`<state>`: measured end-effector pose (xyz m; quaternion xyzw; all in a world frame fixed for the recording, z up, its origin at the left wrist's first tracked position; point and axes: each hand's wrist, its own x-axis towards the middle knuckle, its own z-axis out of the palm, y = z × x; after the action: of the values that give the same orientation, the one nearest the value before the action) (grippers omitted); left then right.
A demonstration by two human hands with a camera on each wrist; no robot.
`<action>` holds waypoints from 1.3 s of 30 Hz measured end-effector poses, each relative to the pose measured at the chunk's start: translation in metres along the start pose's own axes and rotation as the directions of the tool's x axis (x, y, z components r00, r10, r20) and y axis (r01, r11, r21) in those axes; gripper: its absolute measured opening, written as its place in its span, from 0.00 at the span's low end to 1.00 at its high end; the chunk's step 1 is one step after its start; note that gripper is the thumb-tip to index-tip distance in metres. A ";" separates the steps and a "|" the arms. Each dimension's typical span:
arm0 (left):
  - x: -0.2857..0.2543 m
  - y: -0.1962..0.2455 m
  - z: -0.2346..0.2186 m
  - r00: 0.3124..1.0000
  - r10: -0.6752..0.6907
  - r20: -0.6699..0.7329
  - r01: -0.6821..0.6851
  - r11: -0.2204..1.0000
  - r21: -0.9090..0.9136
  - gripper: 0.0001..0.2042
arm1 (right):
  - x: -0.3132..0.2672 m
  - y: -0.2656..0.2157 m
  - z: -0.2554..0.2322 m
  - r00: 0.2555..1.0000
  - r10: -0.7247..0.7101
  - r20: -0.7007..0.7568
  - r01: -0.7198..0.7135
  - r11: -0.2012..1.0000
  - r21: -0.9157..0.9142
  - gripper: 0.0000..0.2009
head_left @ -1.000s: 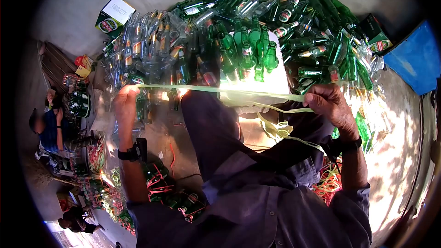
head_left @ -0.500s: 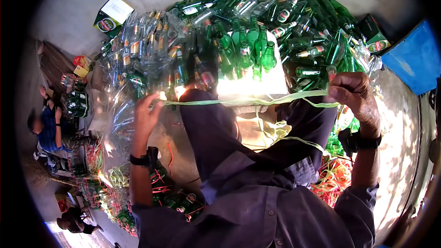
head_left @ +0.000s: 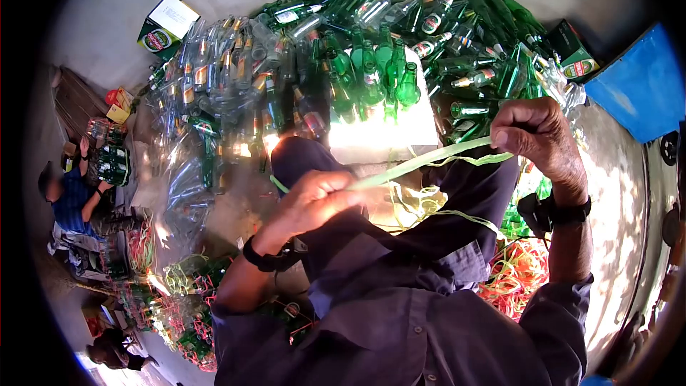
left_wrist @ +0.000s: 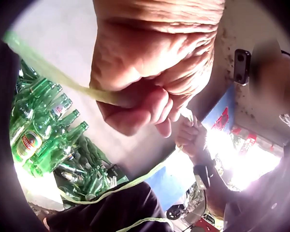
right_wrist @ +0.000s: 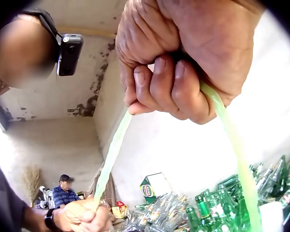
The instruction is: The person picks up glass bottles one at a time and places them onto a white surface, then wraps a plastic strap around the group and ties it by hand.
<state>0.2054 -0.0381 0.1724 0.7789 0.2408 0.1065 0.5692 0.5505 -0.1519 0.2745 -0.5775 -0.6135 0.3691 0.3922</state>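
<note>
A pale green plastic strip [head_left: 421, 161] runs between my two hands above the knees. My left hand [head_left: 311, 201] grips it over the left thigh, and a short tail sticks out past the hand's far side. In the left wrist view the fingers [left_wrist: 157, 104] are curled round the strip. Higher and to the right, my right hand [head_left: 536, 139] holds the other part of the strip. Its curled fingers [right_wrist: 159, 87] show in the right wrist view, with the strip leaving the fist on both sides. More loose strip [head_left: 421, 204] hangs between the legs.
Several green bottles [head_left: 369, 75] stand on a white block [head_left: 357, 136] before the knees. Piled bottles [head_left: 236, 64] surround it. A red and green strip tangle [head_left: 518, 271] lies by the right hip. A blue panel [head_left: 639, 82] is at right; another person [head_left: 71, 200] sits at left.
My left hand has moved from the far left inward toward the right hand, shortening the span of strip between them. The right hand has risen slightly, still holding the strip.
</note>
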 end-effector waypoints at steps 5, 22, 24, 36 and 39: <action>-0.024 0.003 -0.047 0.967 -0.076 -0.244 -0.017 0.933 -0.359 0.13 | -0.013 0.007 -0.033 0.997 0.002 -0.082 -0.022 0.969 -0.244 0.15; 0.073 -0.028 -0.212 0.674 -0.187 -0.715 -0.191 0.891 -0.413 0.12 | 0.009 0.080 -0.133 0.880 0.263 -0.395 -0.276 0.961 0.023 0.12; 0.105 -0.037 -0.215 0.674 -0.207 -0.709 -0.173 0.889 -0.424 0.12 | 0.045 0.105 -0.128 0.851 0.194 -0.488 -0.179 0.981 0.078 0.13; 0.220 -0.163 -0.203 0.564 -0.545 -0.621 0.201 0.819 -0.537 0.05 | 0.239 0.205 -0.031 0.749 0.424 -0.509 -0.158 0.861 0.484 0.08; 0.210 -0.287 -0.185 0.775 -0.344 -0.530 0.278 0.939 -0.202 0.02 | 0.237 0.273 0.010 0.759 0.499 -0.417 -0.257 0.819 0.513 0.10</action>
<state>0.2319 0.2882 -0.0591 0.6295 0.5153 0.2468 0.5266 0.6498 0.1008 0.0362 -0.6712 -0.2503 0.3910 0.5779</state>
